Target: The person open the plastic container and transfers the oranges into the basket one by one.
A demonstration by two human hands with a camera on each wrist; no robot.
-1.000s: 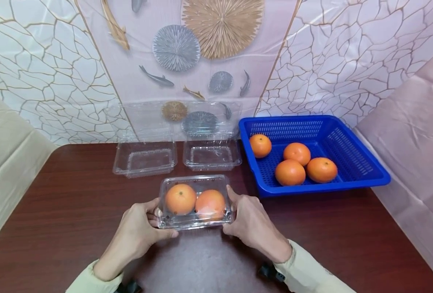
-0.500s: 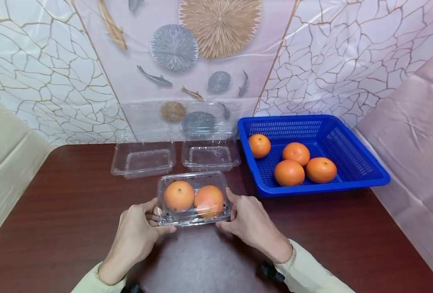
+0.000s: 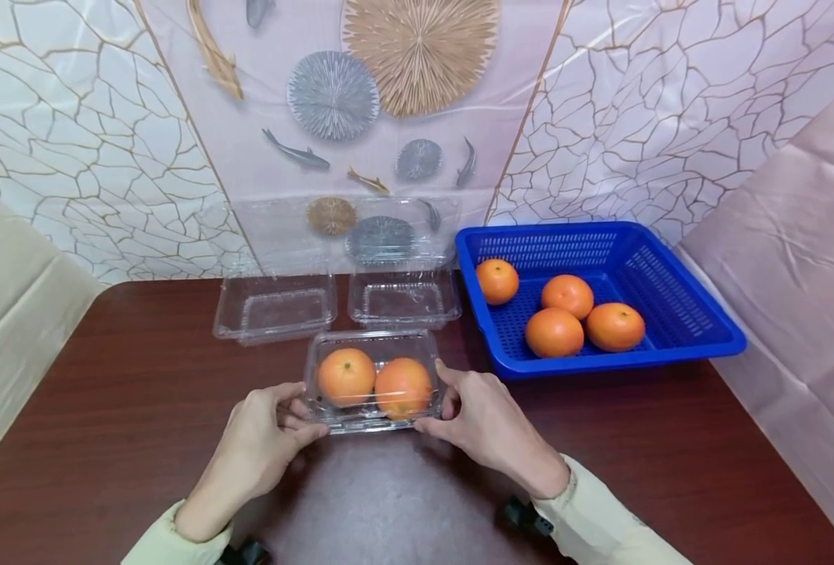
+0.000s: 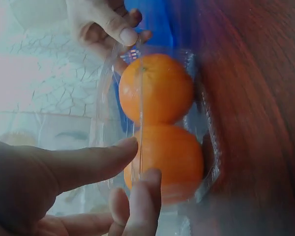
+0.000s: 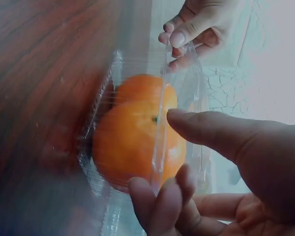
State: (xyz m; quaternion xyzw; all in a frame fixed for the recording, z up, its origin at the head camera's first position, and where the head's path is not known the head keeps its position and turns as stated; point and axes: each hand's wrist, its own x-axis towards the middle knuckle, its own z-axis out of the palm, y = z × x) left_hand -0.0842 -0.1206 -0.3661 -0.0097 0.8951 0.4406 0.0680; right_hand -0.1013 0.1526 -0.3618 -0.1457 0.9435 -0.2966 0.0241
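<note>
A clear plastic clamshell box (image 3: 376,337) with its lid down holds two oranges, a left one (image 3: 347,377) and a right one (image 3: 403,388). My left hand (image 3: 261,439) grips the box's left end, and my right hand (image 3: 490,424) grips its right end. In the left wrist view the left thumb (image 4: 96,160) lies on one side of the rim and the fingertips on the other. The right thumb (image 5: 211,129) and fingers pinch the rim the same way in the right wrist view. The box sits close over the dark wooden table (image 3: 141,439).
Behind the box, two clear clamshells, a left one (image 3: 275,314) and a right one (image 3: 406,304), stand with lids raised against the patterned backdrop (image 3: 417,157). A blue plastic basket (image 3: 699,329) at the right holds several oranges (image 3: 554,333).
The box has moved slightly away from me and its near side has lowered toward the table. Both hands have kept their grip on its ends.
</note>
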